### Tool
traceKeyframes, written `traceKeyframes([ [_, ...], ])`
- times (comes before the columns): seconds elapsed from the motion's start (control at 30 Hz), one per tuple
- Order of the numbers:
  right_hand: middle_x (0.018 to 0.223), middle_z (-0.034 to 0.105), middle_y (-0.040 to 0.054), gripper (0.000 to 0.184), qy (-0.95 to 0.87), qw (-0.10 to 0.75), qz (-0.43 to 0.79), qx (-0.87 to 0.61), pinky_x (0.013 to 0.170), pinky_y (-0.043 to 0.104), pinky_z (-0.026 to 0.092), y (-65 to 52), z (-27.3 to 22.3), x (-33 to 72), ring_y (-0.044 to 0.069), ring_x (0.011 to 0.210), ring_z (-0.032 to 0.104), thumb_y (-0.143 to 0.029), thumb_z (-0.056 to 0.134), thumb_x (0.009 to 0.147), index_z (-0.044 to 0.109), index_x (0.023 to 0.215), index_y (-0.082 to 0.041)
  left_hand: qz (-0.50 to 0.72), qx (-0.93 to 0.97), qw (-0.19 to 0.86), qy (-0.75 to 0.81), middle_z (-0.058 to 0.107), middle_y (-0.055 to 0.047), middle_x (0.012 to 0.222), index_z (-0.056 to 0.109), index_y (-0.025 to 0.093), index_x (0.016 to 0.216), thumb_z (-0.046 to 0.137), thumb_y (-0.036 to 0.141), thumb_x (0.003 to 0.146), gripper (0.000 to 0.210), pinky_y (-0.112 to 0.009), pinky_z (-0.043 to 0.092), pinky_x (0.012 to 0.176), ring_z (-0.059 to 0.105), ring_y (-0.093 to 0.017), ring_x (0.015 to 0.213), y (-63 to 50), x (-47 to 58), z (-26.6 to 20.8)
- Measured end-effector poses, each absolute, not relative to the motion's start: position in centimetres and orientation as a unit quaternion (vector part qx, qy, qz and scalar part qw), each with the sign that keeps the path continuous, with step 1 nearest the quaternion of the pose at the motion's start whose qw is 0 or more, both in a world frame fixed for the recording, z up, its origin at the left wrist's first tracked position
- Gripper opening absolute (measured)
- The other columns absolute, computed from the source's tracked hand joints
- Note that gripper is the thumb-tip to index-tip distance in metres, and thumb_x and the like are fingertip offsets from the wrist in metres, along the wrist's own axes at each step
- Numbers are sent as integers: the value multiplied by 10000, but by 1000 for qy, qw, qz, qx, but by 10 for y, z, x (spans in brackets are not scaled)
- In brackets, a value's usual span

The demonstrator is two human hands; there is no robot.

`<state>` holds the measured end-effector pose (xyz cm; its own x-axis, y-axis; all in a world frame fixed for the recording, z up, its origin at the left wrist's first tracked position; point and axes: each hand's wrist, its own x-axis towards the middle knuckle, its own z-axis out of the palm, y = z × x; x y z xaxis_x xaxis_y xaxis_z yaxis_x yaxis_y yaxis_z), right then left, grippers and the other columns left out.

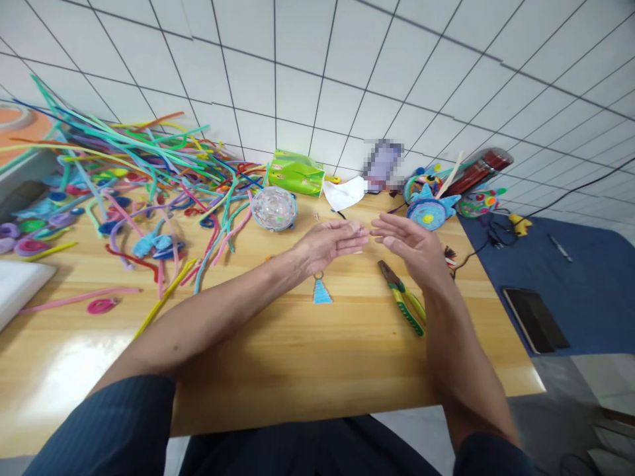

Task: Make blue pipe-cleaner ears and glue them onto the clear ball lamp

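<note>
My left hand (pixel 330 241) and my right hand (pixel 409 243) hover over the wooden table (pixel 307 357), fingertips nearly meeting at the middle. Both palms are flat with fingers stretched out, and neither holds anything I can see. A small blue cone-shaped craft with a metal ring (pixel 322 290) lies on the table just below my left hand. Pliers with green and yellow handles (pixel 403 297) lie beneath my right wrist.
A heap of coloured pipe cleaners (pixel 143 172) covers the left of the table. Behind my hands are a clear plastic dome (pixel 273 208), a green pack (pixel 296 172), white tissue (pixel 344 193) and spiral crafts (pixel 429 210). A phone (pixel 536 319) lies on a blue mat at right.
</note>
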<state>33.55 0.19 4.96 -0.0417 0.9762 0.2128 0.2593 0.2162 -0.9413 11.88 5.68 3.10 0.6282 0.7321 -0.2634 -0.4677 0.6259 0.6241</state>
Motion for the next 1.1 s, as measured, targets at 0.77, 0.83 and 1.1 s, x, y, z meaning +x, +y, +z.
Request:
traceKeyframes([
  [0.77, 1020, 766, 25, 334, -713, 486, 130, -488, 768, 374, 608, -55, 69, 292, 187, 842, 690, -422, 718, 1047, 773, 1372, -370, 350, 472, 778, 223, 628, 6, 725, 715, 163, 796, 899, 357, 806, 267, -259, 403, 633, 502, -95, 645, 17, 107, 67],
  [0.83, 929, 752, 13, 258, -738, 472, 111, -470, 796, 371, 598, -53, 69, 288, 189, 856, 692, -409, 720, 1053, 811, 1289, -357, 295, 468, 808, 203, 636, -1, 743, 739, 146, 816, 929, 372, 774, 298, -254, 373, 613, 485, -85, 638, 15, 109, 64],
  [1.1, 882, 803, -14, 115, -740, 509, 169, -406, 736, 316, 585, -50, 64, 297, 147, 767, 721, -362, 803, 1008, 844, 1112, -332, 205, 457, 845, 187, 545, 51, 595, 652, 166, 702, 1050, 511, 632, 531, -244, 290, 562, 460, -67, 564, 25, 106, 63],
])
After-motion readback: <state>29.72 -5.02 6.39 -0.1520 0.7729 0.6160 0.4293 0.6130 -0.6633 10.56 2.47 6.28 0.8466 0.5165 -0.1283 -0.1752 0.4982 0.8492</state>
